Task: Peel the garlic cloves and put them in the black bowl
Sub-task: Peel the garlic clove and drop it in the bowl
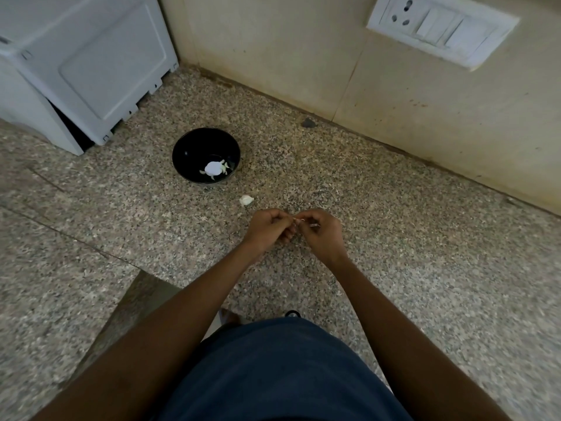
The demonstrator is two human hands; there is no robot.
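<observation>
The black bowl (188, 147) stands on the speckled granite counter (394, 238), with several pale peeled cloves (223, 168) around a bright glare spot at its bottom. A small white piece of garlic (246, 200) lies on the counter between the bowl and my hands. My left hand (268, 227) and my right hand (323, 233) meet in front of me, fingers curled, pinching a small garlic clove (297, 220) between their fingertips. Most of the clove is hidden by the fingers.
A white appliance (91, 62) stands at the back left, close behind the bowl. A beige tiled wall (394, 95) runs along the back with a white switch and socket plate (440, 28). A small dark chip (308, 123) lies near the wall.
</observation>
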